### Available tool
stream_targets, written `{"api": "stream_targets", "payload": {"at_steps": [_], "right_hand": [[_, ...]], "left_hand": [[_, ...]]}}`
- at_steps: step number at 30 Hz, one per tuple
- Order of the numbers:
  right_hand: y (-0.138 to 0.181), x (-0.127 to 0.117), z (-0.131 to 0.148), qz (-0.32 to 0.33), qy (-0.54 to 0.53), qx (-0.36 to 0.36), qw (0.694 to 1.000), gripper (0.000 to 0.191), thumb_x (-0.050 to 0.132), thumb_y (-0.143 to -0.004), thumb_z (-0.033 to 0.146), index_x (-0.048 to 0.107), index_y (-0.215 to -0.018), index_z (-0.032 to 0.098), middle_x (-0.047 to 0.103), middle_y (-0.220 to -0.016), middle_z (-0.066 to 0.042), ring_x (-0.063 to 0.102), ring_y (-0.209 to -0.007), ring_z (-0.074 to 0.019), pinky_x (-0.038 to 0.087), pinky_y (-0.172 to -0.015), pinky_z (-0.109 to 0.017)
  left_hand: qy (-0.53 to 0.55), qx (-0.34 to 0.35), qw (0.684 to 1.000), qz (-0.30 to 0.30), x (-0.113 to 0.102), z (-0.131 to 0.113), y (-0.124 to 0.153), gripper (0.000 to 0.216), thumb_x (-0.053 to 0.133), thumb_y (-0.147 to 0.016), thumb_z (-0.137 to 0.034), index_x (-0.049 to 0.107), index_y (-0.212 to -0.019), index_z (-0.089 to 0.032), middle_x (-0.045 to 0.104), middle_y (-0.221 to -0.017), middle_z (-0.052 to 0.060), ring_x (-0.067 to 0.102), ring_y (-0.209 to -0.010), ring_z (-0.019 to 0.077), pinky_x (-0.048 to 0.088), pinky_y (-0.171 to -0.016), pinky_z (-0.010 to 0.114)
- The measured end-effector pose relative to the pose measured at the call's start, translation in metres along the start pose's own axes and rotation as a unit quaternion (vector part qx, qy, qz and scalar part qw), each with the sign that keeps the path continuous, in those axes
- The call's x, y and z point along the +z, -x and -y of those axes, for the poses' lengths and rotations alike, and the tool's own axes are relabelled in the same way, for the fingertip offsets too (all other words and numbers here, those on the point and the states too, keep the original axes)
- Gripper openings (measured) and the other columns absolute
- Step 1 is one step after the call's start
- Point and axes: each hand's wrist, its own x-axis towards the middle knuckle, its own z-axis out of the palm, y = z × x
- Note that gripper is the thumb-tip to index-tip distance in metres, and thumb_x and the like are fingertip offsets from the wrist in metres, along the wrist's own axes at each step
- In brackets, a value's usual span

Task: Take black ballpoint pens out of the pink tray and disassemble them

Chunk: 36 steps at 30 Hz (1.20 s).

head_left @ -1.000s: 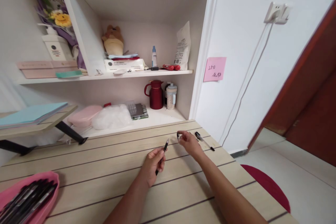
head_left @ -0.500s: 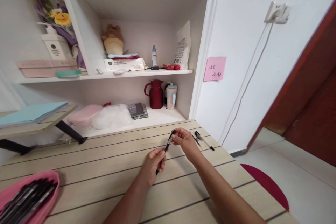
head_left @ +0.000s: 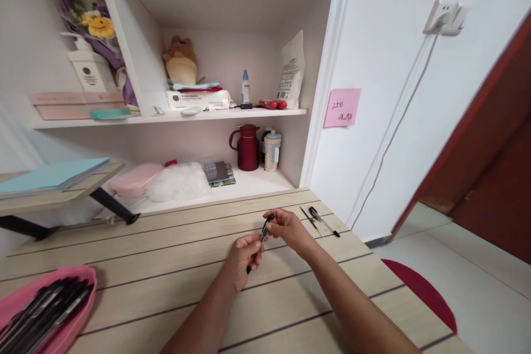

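A black pen [head_left: 264, 231] is held at a slant above the wooden table [head_left: 174, 276]. My left hand [head_left: 244, 257] is closed around its lower part, and the dark lower end pokes out below the fingers. Thumb and fingers of my right hand [head_left: 286, 229] pinch the upper part, where the black cap with its clip shows. To the right of that hand lie a thin pen refill [head_left: 311, 221] with a yellowish end and a disassembled-looking pen with a clear barrel [head_left: 326, 222] and black ends.
At the lower left stands a pink tray [head_left: 92, 282] filled with several dark pens. A small raised stand [head_left: 87, 182] with blue paper is at the left. Behind the table, shelves hold a red jug [head_left: 248, 149], a cup [head_left: 271, 152] and a plastic bag [head_left: 178, 182].
My right hand has shifted slightly left and down along the pen toward my left hand. The refill beside it shows more fully. The view has moved a little.
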Motion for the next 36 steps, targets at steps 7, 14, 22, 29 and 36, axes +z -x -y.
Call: {"api": "stream_targets", "payload": {"at_steps": [7, 14, 22, 29, 36], "right_hand": [[0.0, -0.001, -0.008, -0.029, 0.082, 0.022, 0.996, 0.022, 0.066, -0.063, 0.035, 0.053, -0.065, 0.017, 0.052, -0.044, 0.005, 0.05, -0.042, -0.0098, 0.036, -0.042, -0.021], [0.0, -0.002, -0.002, -0.037, 0.156, 0.033, 0.986, 0.031, 0.059, -0.066, 0.047, 0.057, -0.067, 0.016, 0.058, -0.054, 0.001, 0.053, -0.045, -0.0109, 0.037, -0.042, -0.021], [0.0, -0.002, -0.002, -0.081, 0.11, 0.03, 0.99, 0.028, 0.066, -0.06, 0.041, 0.053, -0.064, 0.016, 0.047, -0.044, 0.005, 0.049, -0.041, -0.0095, 0.033, -0.037, -0.019], [0.002, -0.004, 0.001, -0.049, 0.066, 0.014, 0.997, 0.029, 0.063, -0.063, 0.041, 0.057, -0.076, 0.016, 0.054, -0.052, 0.003, 0.05, -0.045, -0.0086, 0.038, -0.043, -0.02], [0.002, -0.007, 0.003, -0.052, 0.091, -0.017, 0.994, 0.029, 0.063, -0.064, 0.038, 0.059, -0.082, 0.016, 0.063, -0.074, -0.003, 0.055, -0.059, -0.0109, 0.042, -0.049, -0.021]], "left_hand": [[-0.026, 0.019, 0.999, -0.004, 0.0, 0.002, 0.001, 0.023, 0.065, -0.061, -0.029, 0.063, -0.073, -0.01, 0.054, -0.059, 0.001, 0.038, -0.039, 0.0031, 0.017, -0.036, 0.018], [-0.019, 0.014, 1.0, 0.0, 0.001, -0.001, 0.002, 0.026, 0.066, -0.06, -0.031, 0.064, -0.075, -0.011, 0.056, -0.06, 0.001, 0.038, -0.04, 0.0034, 0.017, -0.037, 0.019], [-0.029, 0.024, 0.999, -0.019, 0.003, 0.001, 0.002, 0.027, 0.068, -0.059, -0.03, 0.064, -0.078, -0.011, 0.056, -0.06, 0.0, 0.039, -0.04, 0.0035, 0.019, -0.038, 0.019], [-0.021, 0.016, 1.0, -0.017, 0.003, 0.001, 0.001, 0.03, 0.067, -0.059, -0.028, 0.062, -0.085, -0.013, 0.057, -0.06, -0.001, 0.04, -0.039, 0.0036, 0.019, -0.037, 0.019], [-0.016, 0.011, 0.999, -0.028, 0.006, 0.0, 0.003, 0.031, 0.066, -0.059, -0.027, 0.06, -0.086, -0.014, 0.057, -0.059, -0.001, 0.04, -0.038, 0.0037, 0.019, -0.037, 0.018]]}}
